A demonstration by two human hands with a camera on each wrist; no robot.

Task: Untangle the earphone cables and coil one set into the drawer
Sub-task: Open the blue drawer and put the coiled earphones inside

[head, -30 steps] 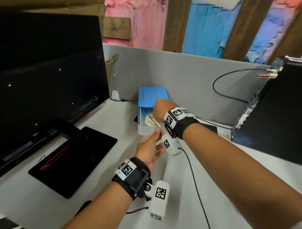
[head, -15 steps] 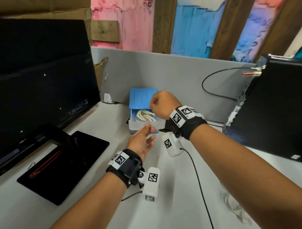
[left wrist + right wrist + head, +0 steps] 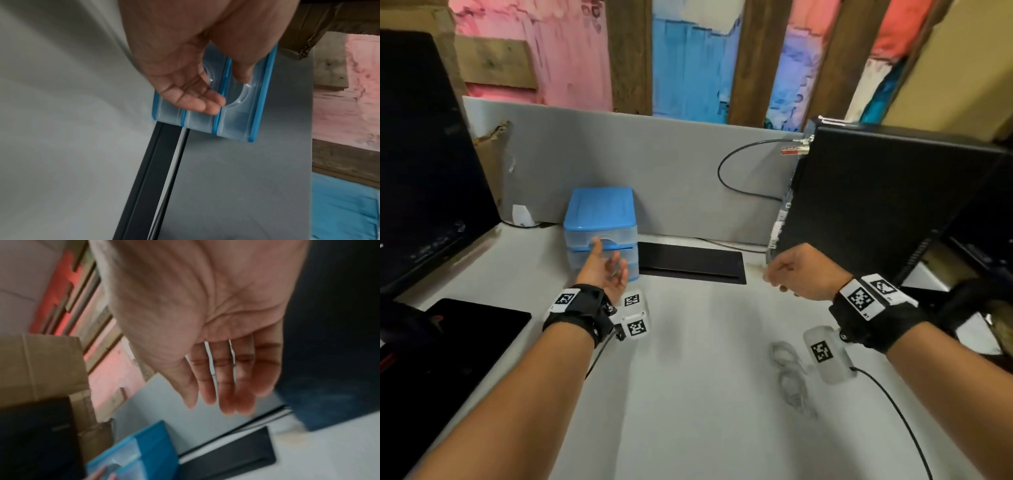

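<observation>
- Left hand (image 3: 602,270), fingers (image 3: 207,100) straight, presses the top drawer (image 3: 602,240) front.
- Right hand (image 3: 804,274) relaxed, holds nothing.
- Spare earphones (image 3: 792,375) on worktop (image 3: 688,394): probably light, limp; best pinched mid-bundle.

black monitor (image 3: 431,171), computer tower (image 3: 887,205); grey partition (image 3: 654,164)

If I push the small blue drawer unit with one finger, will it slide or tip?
The drawer unit looks like thin translucent plastic, so probably light and likely to slide on the smooth desk. It stands low, so tipping seems unlikely.
</observation>
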